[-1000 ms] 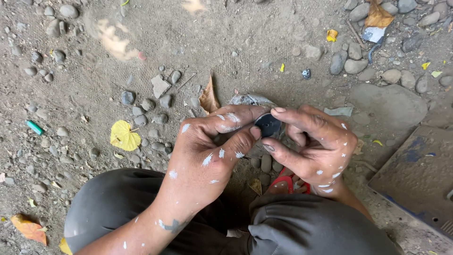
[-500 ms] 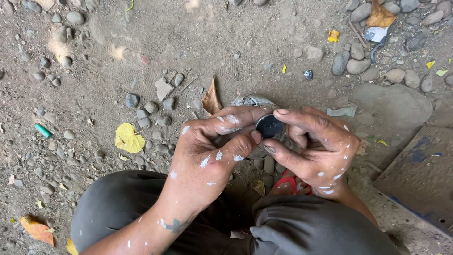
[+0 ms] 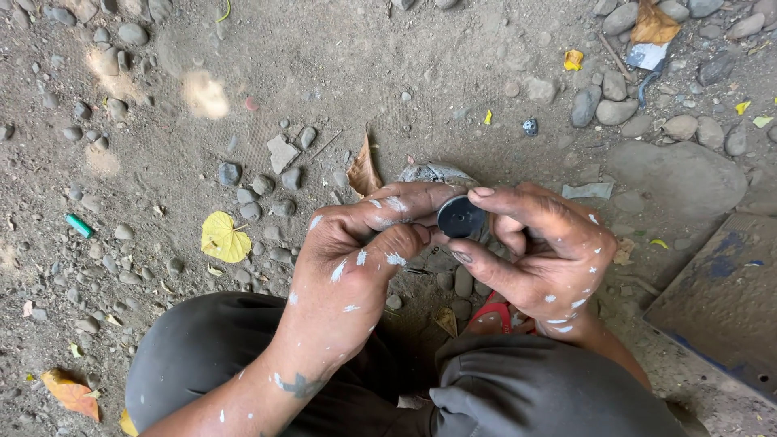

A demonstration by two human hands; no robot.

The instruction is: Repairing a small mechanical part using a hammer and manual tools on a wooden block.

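Two hands: brought together above the knees, both pinched on one small dark round disc [image 3: 460, 217], so that it is kept steady from either side.
Left hand [image 3: 360, 259]: forefinger laid along the disc's upper edge, thumb pressed at its lower left; paint-flecked.
Right hand [image 3: 550, 255]: forefinger hooked over the top, thumb set beneath, so the flat face is turned up to the eye.
Disc: held clear of the ground [image 3: 340, 73], well above the pebbles.
Nearby: a yellow leaf [image 3: 222, 239] is seen left, a flat stone [image 3: 684, 174] right, a red sandal [image 3: 495, 316] below.

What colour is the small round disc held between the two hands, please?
The disc is dark grey to black, seen in the head view.
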